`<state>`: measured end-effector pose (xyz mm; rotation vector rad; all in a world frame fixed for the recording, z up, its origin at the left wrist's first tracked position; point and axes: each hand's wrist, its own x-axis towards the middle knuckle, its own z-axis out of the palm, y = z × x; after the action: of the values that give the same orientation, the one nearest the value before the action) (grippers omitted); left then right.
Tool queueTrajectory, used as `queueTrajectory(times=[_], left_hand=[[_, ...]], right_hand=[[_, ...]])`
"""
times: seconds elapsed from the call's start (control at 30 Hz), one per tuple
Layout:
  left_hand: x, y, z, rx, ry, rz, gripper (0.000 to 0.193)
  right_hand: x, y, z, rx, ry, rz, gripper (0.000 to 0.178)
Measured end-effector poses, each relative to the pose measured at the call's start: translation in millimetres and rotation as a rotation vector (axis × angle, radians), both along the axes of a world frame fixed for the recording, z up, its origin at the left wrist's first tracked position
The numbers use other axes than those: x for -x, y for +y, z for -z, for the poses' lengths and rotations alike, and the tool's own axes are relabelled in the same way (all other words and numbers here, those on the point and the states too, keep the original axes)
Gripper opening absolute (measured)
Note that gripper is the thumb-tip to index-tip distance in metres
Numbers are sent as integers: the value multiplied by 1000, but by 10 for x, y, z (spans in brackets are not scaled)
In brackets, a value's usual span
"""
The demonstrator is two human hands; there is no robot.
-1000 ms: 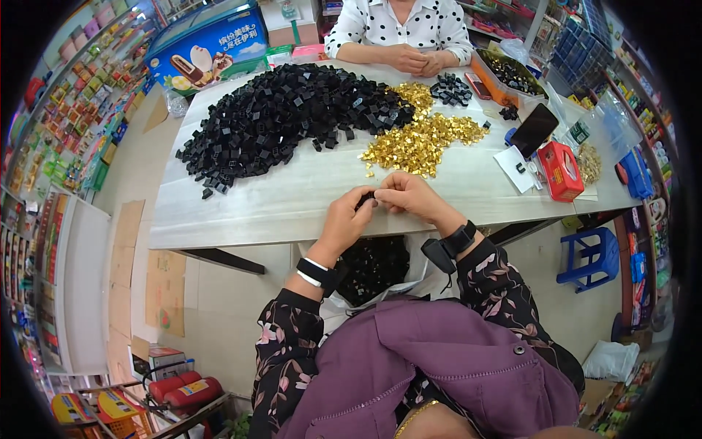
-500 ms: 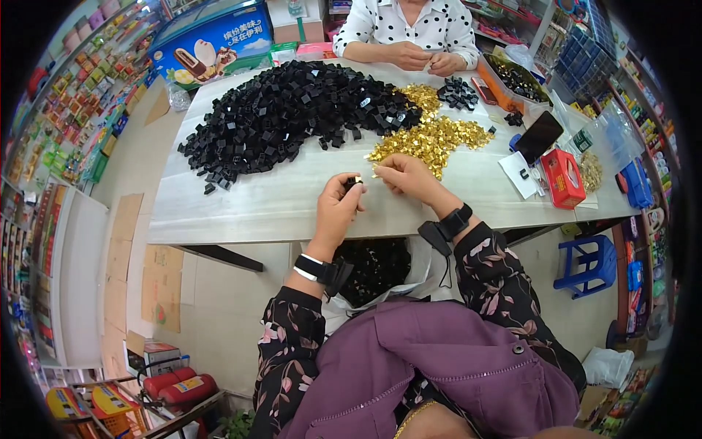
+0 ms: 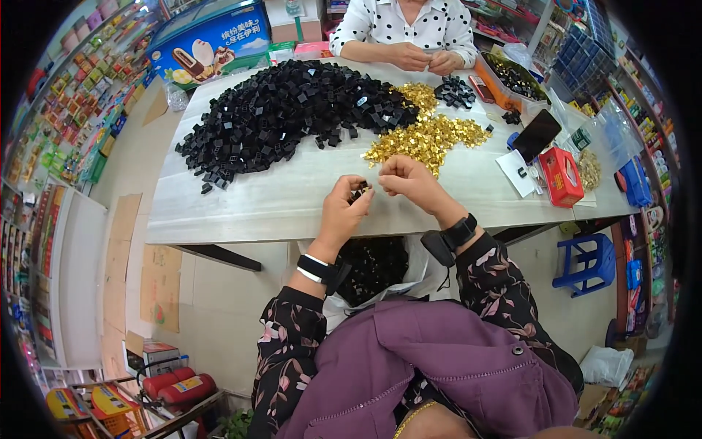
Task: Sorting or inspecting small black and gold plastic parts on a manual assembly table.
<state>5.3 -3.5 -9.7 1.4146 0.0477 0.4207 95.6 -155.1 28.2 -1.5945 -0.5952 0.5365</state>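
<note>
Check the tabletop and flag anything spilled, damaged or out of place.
Nothing on the table looks clearly spilled or damaged. The one slight oddity is a small dark piece on the white sheet at the right, well apart from the big black heap; it may be there on purpose.

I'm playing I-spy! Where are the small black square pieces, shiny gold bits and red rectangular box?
Small black square pieces (image 3: 274, 117): head view, middle of the heap.
Shiny gold bits (image 3: 420, 140): head view, middle of the pile.
Red rectangular box (image 3: 561, 179): head view, its printed side.
</note>
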Motion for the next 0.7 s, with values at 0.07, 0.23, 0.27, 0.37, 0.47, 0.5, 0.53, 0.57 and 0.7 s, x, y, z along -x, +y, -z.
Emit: queueTrajectory(times=[0.07, 0.23, 0.27, 0.37, 0.47, 0.5, 0.53, 0.57, 0.7], left_hand=[[34, 17, -40, -153, 48, 86, 22], [71, -6, -62, -275, 46, 119, 25], [72, -10, -61, -278, 49, 119, 25], [61, -31, -40, -306, -18, 83, 24], [78, -2, -22, -347, 16, 66, 23], [82, 2, -19, -367, 33, 57, 23], [80, -4, -14, -366, 33, 57, 23], [77, -15, -16, -363, 17, 69, 23], [80, -20, -61, -333, 21, 104, 22]], right_hand=[[58, -7, -34, -96, 80, -28, 14], [100, -41, -66, -87, 124, -104, 13], [102, -64, -68, -105, 163, -113, 13], [124, -61, -88, -123, 208, -106, 13], [137, -54, -84, -118, 220, -68, 14], [133, -52, -57, -117, 213, -72, 14], [130, -49, -30, -115, 205, -77, 14], [130, -48, -15, -113, 198, -82, 15], [99, -82, -5, 32, 121, -26, 15]])
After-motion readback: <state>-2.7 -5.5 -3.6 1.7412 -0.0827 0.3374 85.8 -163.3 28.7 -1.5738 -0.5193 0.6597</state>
